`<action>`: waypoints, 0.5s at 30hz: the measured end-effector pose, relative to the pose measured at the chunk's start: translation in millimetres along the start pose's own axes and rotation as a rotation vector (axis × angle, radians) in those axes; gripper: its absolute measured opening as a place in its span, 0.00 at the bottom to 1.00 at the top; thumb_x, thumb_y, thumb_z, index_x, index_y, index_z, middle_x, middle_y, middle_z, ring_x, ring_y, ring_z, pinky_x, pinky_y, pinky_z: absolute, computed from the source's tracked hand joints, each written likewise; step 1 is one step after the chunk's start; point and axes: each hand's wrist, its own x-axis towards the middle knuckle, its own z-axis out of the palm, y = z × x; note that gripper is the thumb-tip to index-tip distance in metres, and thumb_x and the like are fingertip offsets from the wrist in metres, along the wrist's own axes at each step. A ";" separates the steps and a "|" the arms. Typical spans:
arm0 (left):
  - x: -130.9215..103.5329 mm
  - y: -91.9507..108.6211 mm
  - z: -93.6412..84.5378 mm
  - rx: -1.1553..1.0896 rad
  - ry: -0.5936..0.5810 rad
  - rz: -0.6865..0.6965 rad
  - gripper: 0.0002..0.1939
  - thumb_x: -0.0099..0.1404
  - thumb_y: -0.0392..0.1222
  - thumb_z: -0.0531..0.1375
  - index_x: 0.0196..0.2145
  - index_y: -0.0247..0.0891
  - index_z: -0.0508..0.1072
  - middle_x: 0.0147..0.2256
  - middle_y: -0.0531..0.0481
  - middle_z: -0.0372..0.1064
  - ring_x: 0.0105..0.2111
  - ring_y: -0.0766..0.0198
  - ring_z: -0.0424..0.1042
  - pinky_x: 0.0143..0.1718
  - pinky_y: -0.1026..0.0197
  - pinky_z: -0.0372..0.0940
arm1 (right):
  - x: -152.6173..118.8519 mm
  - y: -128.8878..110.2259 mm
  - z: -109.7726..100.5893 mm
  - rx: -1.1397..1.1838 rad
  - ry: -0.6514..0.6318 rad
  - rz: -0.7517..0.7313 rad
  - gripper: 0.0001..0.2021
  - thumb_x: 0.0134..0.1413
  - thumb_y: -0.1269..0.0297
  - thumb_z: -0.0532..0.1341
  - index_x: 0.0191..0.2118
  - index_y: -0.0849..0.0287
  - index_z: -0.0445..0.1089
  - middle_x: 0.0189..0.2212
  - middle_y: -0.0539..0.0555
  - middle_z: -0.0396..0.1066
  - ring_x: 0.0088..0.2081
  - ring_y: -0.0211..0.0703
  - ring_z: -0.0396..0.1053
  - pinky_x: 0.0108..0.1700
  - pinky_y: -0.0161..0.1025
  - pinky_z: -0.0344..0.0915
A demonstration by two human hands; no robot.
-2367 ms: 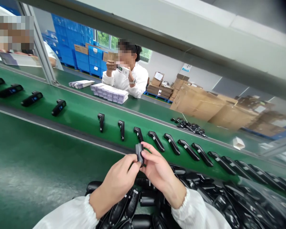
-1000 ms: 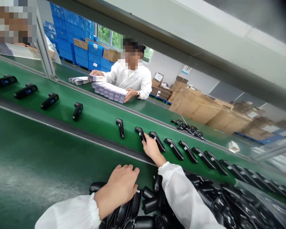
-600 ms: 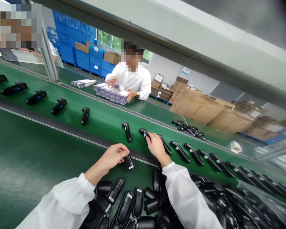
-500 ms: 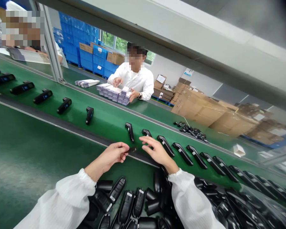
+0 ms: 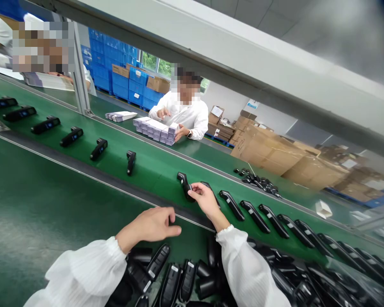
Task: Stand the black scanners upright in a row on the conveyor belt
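Observation:
My right hand [image 5: 206,200] reaches over the green conveyor belt [image 5: 153,170], its thumb and fingers closed at the lower end of a black handheld device [image 5: 182,180]. The fingertips partly hide that end; whether a small dark part is also between them I cannot tell. My left hand [image 5: 152,224] hovers near the belt's front edge, thumb and fingers apart, holding nothing visible. Below both hands lies a pile of black casings [image 5: 171,279], some with small white labels.
More angled black devices [image 5: 232,205] line the belt to the right; devices with small blue displays [image 5: 72,136] lie to the left. Across the belt a person in white [image 5: 179,111] handles small boxes [image 5: 155,130]. A metal post [image 5: 80,72] and overhead beam frame the station.
The small dark part has left my left hand, whose fingers have spread and moved down. My right hand has closed at the black device's lower end. The view has shifted slightly.

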 end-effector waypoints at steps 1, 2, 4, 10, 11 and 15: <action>-6.5 4.1 -2.6 0.210 -0.055 0.017 0.16 0.44 0.50 0.68 0.29 0.41 0.72 0.24 0.52 0.68 0.30 0.56 0.67 0.32 0.59 0.57 | 5.8 6.2 -0.1 -0.148 0.010 0.026 0.09 0.52 0.60 0.63 0.40 0.57 0.72 0.34 0.50 0.73 0.33 0.39 0.70 0.39 0.36 0.67; -12.3 8.3 -3.6 0.426 -0.115 0.022 0.18 0.44 0.50 0.69 0.32 0.41 0.73 0.27 0.50 0.70 0.33 0.53 0.69 0.33 0.58 0.58 | 10.4 12.0 0.6 -0.277 0.008 0.048 0.10 0.54 0.62 0.62 0.42 0.57 0.73 0.36 0.52 0.74 0.34 0.41 0.71 0.41 0.38 0.68; -20.0 14.4 -1.0 0.763 -0.212 0.016 0.21 0.47 0.50 0.67 0.39 0.41 0.74 0.34 0.45 0.74 0.37 0.48 0.72 0.35 0.55 0.61 | 16.4 20.9 4.5 -0.474 0.007 0.077 0.17 0.56 0.65 0.60 0.51 0.58 0.70 0.43 0.56 0.74 0.41 0.45 0.73 0.47 0.40 0.67; -17.6 20.4 6.2 0.926 -0.175 0.112 0.11 0.56 0.39 0.60 0.38 0.41 0.74 0.37 0.45 0.75 0.37 0.50 0.74 0.35 0.56 0.63 | 23.8 28.1 18.9 -0.877 0.070 0.122 0.22 0.61 0.70 0.54 0.60 0.67 0.64 0.51 0.68 0.69 0.52 0.54 0.70 0.55 0.44 0.63; -21.1 26.6 4.0 0.914 -0.165 0.163 0.07 0.57 0.40 0.60 0.36 0.42 0.73 0.35 0.47 0.75 0.36 0.52 0.74 0.34 0.57 0.63 | 25.0 27.6 18.9 -0.882 0.075 0.126 0.21 0.61 0.70 0.54 0.59 0.68 0.65 0.50 0.69 0.70 0.52 0.55 0.70 0.54 0.44 0.63; -65.8 62.9 -4.0 0.769 -0.137 0.478 0.07 0.64 0.45 0.58 0.29 0.44 0.67 0.30 0.56 0.70 0.30 0.62 0.69 0.35 0.61 0.61 | 24.4 22.4 5.9 -0.884 0.051 0.114 0.21 0.64 0.66 0.54 0.60 0.66 0.64 0.49 0.68 0.71 0.50 0.54 0.71 0.54 0.44 0.64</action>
